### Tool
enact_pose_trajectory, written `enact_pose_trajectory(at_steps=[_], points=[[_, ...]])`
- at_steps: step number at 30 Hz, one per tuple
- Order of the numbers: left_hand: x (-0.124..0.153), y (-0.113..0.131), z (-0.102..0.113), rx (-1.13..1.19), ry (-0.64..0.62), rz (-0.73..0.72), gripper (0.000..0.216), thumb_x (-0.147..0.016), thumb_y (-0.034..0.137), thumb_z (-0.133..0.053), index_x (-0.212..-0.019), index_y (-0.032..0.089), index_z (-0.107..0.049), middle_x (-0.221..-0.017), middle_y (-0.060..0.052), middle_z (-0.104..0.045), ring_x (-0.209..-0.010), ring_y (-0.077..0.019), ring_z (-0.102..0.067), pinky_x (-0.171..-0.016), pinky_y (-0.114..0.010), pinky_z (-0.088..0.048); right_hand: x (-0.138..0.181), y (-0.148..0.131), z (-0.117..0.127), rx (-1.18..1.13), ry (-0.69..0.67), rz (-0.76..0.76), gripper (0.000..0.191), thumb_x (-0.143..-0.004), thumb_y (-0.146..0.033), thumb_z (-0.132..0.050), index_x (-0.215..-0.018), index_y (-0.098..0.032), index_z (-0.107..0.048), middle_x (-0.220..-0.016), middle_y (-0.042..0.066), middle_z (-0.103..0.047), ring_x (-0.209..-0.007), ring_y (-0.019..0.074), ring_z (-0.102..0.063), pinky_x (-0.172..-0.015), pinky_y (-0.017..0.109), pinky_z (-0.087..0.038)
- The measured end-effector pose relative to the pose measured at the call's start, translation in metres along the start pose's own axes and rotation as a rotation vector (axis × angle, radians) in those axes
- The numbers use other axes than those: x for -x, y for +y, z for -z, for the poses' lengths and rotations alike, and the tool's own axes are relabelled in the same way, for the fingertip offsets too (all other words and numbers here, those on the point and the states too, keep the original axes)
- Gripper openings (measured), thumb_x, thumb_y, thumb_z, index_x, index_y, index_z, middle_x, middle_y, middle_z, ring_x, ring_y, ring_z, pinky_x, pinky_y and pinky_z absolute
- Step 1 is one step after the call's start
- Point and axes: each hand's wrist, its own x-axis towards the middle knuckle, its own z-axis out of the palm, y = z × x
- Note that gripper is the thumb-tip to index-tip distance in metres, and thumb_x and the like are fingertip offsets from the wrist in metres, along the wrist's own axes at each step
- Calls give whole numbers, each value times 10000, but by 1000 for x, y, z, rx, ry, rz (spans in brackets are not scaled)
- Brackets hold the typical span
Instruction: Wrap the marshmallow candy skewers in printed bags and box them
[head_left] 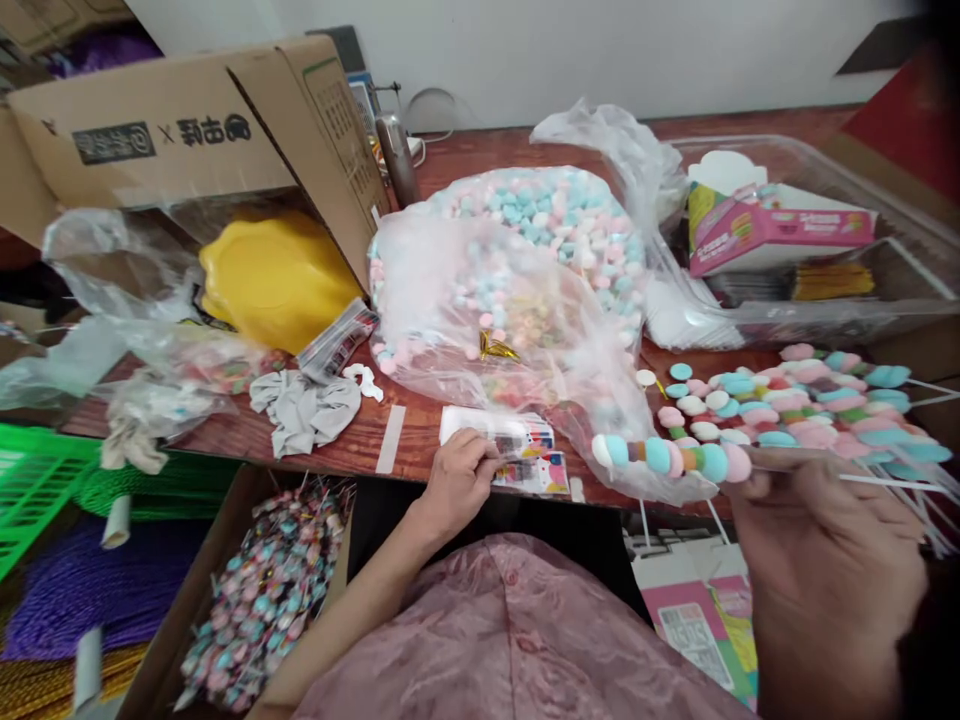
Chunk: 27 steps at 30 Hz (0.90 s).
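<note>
My left hand (pixel 457 478) rests at the table's front edge, fingers pinched on a stack of clear printed wrappers (pixel 504 440). My right hand (pixel 821 560) is closed around the stick of a marshmallow skewer (pixel 667 457) with white, blue and pink pieces, held level over the table edge. Behind it lies a pile of finished skewers (pixel 810 405). A large clear bag of pink, blue and white marshmallows (pixel 525 270) sits in the middle of the wooden table (pixel 352 440).
A cardboard box (pixel 187 130) with a yellow bag (pixel 274 275) stands at the back left. A clear bin (pixel 810 240) holds pink cartons on the right. A floor box of wrapped skewers (pixel 262 590), a green crate (pixel 37 480), and purple ribbon rolls (pixel 67 590) lie below.
</note>
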Motion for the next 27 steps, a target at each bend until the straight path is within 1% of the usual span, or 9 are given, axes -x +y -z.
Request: enact_pose_trajectory(at_steps=[3,5,7,9,14,18,21,24,27], points=[[0,-3,4,118,22,49,151,-831,117,-631,-695,175,-605,-713,-9,-598,-694,-135,-559,-656,-264,-439,0,4,-13,-160,0,-144,163,-694,-347,-776,-710,-186,-761,-637,43,-608,-595,161,-545,-570,343,-474],[-1,-4,6,170,31,67,145,-820,145,-663,-689,174,-607,-704,-5,-603,-680,-130,-560,-644,-257,-439,0,10,-21,-202,-25,-176,170,-656,-335,-805,-665,-174,-752,-670,52,-645,-576,151,-549,-543,322,-460],[-1,-4,7,206,43,72,153,-813,169,-684,-685,172,-601,-694,0,-600,-666,-124,-557,-630,-248,-436,0,15,-28,-207,-59,-172,143,-666,-315,-803,-656,-182,-748,-701,52,-671,-572,142,-556,-532,303,-450],[-2,-5,6,226,58,71,166,-811,172,-690,-680,170,-588,-683,5,-592,-655,-117,-551,-620,-241,-431,1,20,-34,-187,-88,-171,119,-703,-310,-784,-691,-194,-757,-682,41,-664,-580,139,-560,-528,285,-445],[0,-5,5,243,75,79,183,-808,164,-689,-673,170,-567,-681,11,-576,-657,-112,-542,-612,-235,-422,3,27,-40,-153,-170,-136,120,-755,-320,-757,-726,-203,-765,-666,26,-647,-589,123,-560,-536,255,-446],[0,-4,6,256,76,107,208,-813,203,-696,-663,170,-556,-666,17,-563,-633,-105,-520,-594,-230,-411,5,28,-41,-114,-172,-159,144,-753,-338,-764,-762,-195,-778,-674,29,-655,-584,124,-571,-535,255,-465],[0,-5,6,260,88,107,230,-814,219,-700,-656,169,-542,-651,23,-546,-609,-98,-502,-573,-222,-398,8,25,-41,-99,-170,-149,133,-757,-333,-766,-759,-201,-777,-685,35,-670,-576,124,-577,-529,255,-476],[0,-6,6,238,89,82,225,-819,207,-694,-666,174,-532,-655,21,-542,-619,-103,-506,-578,-227,-397,11,23,-42,-90,-179,-126,122,-753,-327,-775,-729,-207,-767,-692,33,-674,-560,120,-571,-510,253,-480],[1,-6,6,197,46,13,199,-838,195,-672,-691,177,-539,-680,6,-554,-650,-117,-517,-605,-244,-408,12,24,-45,-76,-209,-117,129,-759,-331,-771,-719,-208,-768,-691,35,-677,-569,118,-575,-513,244,-485]])
